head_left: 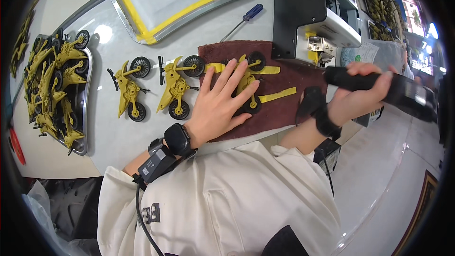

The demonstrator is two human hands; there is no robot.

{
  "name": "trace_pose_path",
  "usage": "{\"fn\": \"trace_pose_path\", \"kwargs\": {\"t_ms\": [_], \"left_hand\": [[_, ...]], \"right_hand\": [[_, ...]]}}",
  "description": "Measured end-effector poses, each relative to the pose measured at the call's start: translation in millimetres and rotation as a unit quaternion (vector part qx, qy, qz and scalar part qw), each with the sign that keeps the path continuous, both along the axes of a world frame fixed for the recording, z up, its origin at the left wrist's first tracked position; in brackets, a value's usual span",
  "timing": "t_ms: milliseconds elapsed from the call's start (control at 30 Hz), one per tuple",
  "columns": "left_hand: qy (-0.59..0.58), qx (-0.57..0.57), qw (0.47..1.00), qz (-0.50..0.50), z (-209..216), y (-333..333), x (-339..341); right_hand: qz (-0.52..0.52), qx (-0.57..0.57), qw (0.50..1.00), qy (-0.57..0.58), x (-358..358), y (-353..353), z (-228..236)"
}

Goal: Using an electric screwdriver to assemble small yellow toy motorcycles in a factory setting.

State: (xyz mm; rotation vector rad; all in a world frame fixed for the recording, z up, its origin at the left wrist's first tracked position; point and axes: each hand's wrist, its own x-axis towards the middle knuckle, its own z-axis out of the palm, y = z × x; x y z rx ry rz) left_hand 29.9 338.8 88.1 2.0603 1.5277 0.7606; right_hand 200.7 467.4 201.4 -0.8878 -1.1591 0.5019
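My left hand (222, 100) lies with fingers spread over a yellow toy motorcycle (245, 81) on a dark red cloth (279, 107), covering part of it. Yellow tape strips (277, 94) lie on the cloth by the toy's wheels. Off to the right, my right hand (362, 88) is closed around a black cylindrical tool (408, 96), raised and blurred; its exact kind is unclear. Left of the cloth, two more yellow toy motorcycles with black wheels, one farther left (127, 88) and one nearer my left hand (174, 85), lie on their sides.
At the far left a metal tray (86, 128) is heaped with similar toy motorcycles. A yellow-taped framed screen (156, 31) and a blue-handled screwdriver (251, 13) lie at the back. A black and white machine (296, 17) stands behind the cloth's right side.
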Motion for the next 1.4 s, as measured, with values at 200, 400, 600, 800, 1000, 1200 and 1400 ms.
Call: {"fn": "trace_pose_path", "kwargs": {"t_ms": [200, 400, 600, 800, 1000, 1200, 1400], "left_hand": [[-0.013, 0.019, 1.0, -0.004, -1.5, 1.0, -2.2], [-0.011, 0.023, 1.0, 0.001, -3.3, -1.6, -3.1], [-0.012, 0.024, 1.0, -0.006, -2.4, -1.2, -1.7], [-0.008, 0.025, 1.0, 0.003, -2.8, -2.5, -2.4], [-0.018, 0.026, 0.999, -0.008, -1.5, -0.5, -1.7], [-0.019, 0.02, 1.0, -0.007, -2.9, -2.9, -3.3], [-0.028, 0.023, 0.999, -0.005, -3.2, -3.5, -3.3]], "right_hand": [[0.125, -0.022, 0.992, -0.02, -11.2, -44.4, -20.1], [0.022, 0.066, 0.997, -0.025, 6.2, -7.4, -0.7], [-0.018, 0.068, 0.998, 0.007, 5.1, 17.6, 4.9], [0.037, -0.024, 0.999, -0.019, -5.2, -0.7, 5.3], [0.257, -0.035, 0.964, 0.053, -13.6, -47.9, -16.1], [0.303, -0.012, 0.953, 0.023, -36.4, -56.2, -33.7], [0.265, -0.035, 0.964, 0.012, -42.1, -55.1, -36.6]]}}
